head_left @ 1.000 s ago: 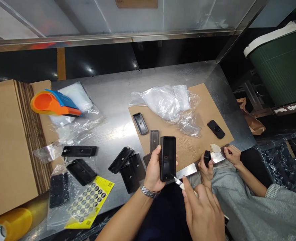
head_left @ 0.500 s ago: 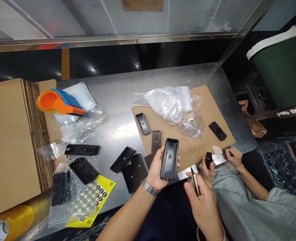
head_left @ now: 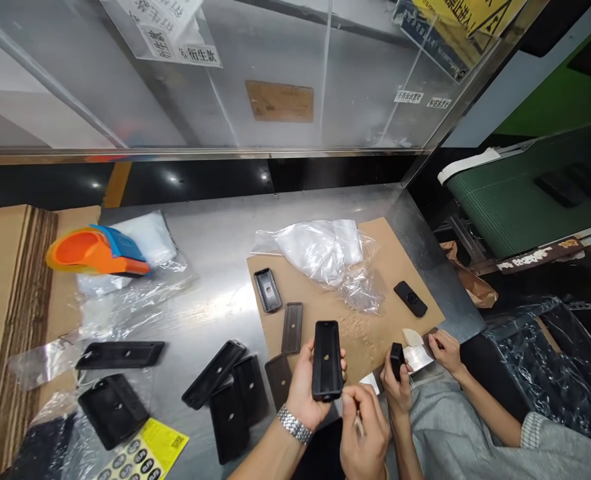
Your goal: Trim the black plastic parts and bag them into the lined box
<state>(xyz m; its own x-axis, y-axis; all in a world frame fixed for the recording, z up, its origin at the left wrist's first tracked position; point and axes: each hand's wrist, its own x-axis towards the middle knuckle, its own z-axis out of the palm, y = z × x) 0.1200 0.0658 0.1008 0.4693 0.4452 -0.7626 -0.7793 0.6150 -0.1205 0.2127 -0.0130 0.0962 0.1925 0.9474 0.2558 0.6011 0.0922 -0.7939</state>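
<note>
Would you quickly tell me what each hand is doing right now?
Left hand: closed around a black plastic tray-shaped part, held upright.
Right hand: closed on a thin tool, mostly hidden; its type cannot be told.

My left hand (head_left: pixel 305 387) grips 1 black plastic housing (head_left: pixel 327 360) upright, open side toward me, a small hole at its centre. My right hand (head_left: pixel 364 437) is closed just below it around a thin tool (head_left: pixel 358 421), too blurred to identify. On the steel table (head_left: pixel 215 233): a cardboard sheet (head_left: pixel 375 327) bearing a crumpled clear bag (head_left: pixel 325 250) and further black parts; an orange tape dispenser (head_left: pixel 93 252) at left. Beside me, another person's hands (head_left: pixel 398 387) hold a small black piece (head_left: pixel 396 355).
</note>
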